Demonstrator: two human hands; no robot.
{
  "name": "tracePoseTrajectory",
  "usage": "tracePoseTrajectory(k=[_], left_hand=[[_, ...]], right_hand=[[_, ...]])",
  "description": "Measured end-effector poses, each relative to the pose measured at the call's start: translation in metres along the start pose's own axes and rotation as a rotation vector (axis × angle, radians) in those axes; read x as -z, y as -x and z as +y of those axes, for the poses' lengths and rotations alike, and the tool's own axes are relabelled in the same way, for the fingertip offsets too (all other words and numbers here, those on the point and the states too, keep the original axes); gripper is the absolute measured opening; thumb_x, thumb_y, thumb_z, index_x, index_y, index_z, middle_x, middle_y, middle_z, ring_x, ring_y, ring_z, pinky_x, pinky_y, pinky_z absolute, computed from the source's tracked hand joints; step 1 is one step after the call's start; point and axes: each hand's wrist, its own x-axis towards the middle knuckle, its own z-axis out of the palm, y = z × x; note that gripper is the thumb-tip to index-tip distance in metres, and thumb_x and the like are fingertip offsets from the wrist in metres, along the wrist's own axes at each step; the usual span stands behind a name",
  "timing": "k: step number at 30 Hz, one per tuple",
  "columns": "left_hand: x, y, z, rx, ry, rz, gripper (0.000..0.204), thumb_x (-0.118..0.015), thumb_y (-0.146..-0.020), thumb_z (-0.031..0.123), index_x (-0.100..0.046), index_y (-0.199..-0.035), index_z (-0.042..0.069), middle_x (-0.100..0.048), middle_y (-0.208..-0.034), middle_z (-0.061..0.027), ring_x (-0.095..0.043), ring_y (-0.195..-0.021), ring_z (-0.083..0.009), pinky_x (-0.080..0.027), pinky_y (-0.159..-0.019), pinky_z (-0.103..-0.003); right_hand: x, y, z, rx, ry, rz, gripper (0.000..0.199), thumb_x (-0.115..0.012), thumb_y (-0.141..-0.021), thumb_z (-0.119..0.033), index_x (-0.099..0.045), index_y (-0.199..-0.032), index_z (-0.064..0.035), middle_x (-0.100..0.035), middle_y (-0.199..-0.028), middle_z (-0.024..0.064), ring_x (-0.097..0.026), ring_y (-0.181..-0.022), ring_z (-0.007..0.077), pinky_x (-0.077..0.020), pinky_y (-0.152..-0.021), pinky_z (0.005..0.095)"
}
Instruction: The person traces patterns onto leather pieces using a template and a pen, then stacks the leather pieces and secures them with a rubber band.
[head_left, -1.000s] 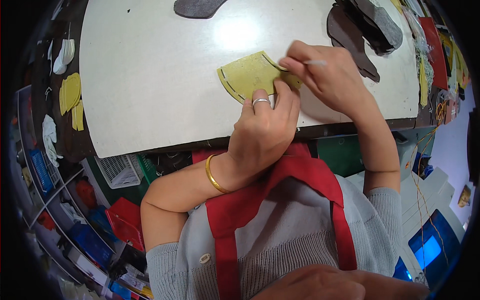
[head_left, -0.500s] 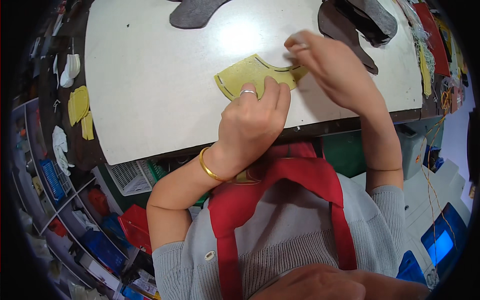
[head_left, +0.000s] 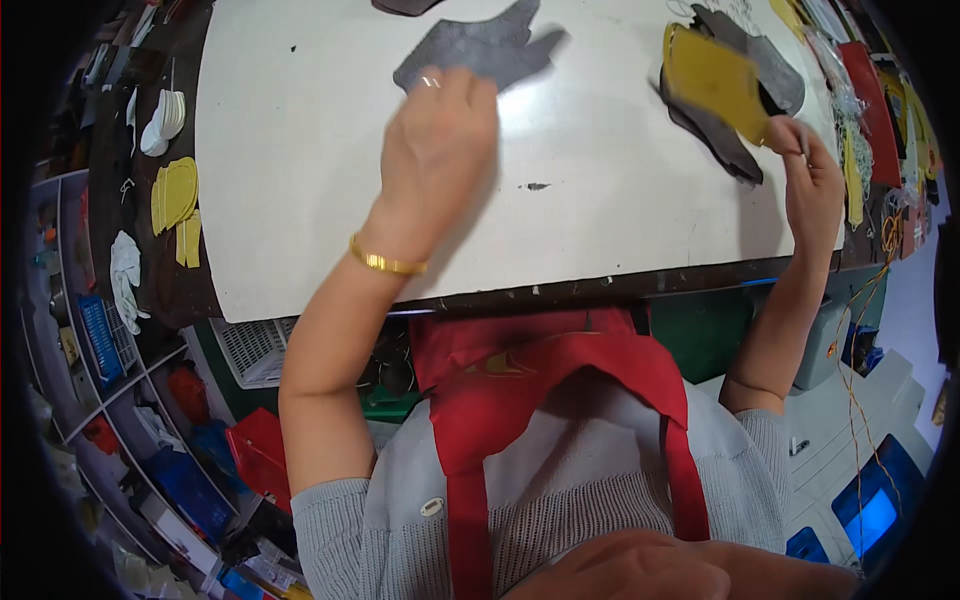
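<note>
My right hand pinches one end of a yellow curved template, which hangs tilted and slightly blurred over the dark pieces at the right. My left hand reaches to the far middle of the table, fingers bent and closed on the near edge of grey, suede-like cut pieces. The fingertips are partly hidden behind the hand, and the far ends of the pieces are smeared by motion.
Dark cut pieces lie overlapping at the right of the white tabletop. Another dark piece shows at the far edge. Yellow pieces and a white glove lie left. Orange cords hang at the right.
The yellow template has left the table and moved right in my right hand. My left hand has let go of it and moved forward to the grey pieces, which are nearer than before.
</note>
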Motion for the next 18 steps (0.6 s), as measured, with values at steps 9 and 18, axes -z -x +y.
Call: tracePoseTrajectory(k=[9, 18], left_hand=[[0.042, 0.074, 0.045, -0.167, 0.349, 0.038, 0.03, -0.071, -0.074, 0.005, -0.072, -0.103, 0.003, -0.07, -0.101, -0.0103, -0.069, -0.091, -0.0258, -0.059, -0.075, -0.035], [0.034, 0.09, 0.045, 0.031, 0.45, 0.102, 0.028, -0.073, -0.077, 0.0, -0.072, -0.105, 0.003, -0.071, -0.103, -0.0108, -0.069, -0.097, -0.0301, -0.059, -0.077, -0.036]], right_hand=[[-0.069, 0.032, -0.075, -0.08, -0.381, -0.492, 0.018, -0.065, -0.102, -0.014, -0.072, -0.108, 0.001, -0.068, -0.086, 0.0015, -0.06, -0.074, 0.0068, -0.0493, -0.067, 0.0222], [-0.102, 0.05, -0.092, 0.024, -0.141, -0.694, 0.016, -0.067, -0.099, -0.013, -0.073, -0.105, 0.001, -0.071, -0.08, 0.0043, -0.064, -0.074, 0.0095, -0.0516, -0.069, 0.0252]])
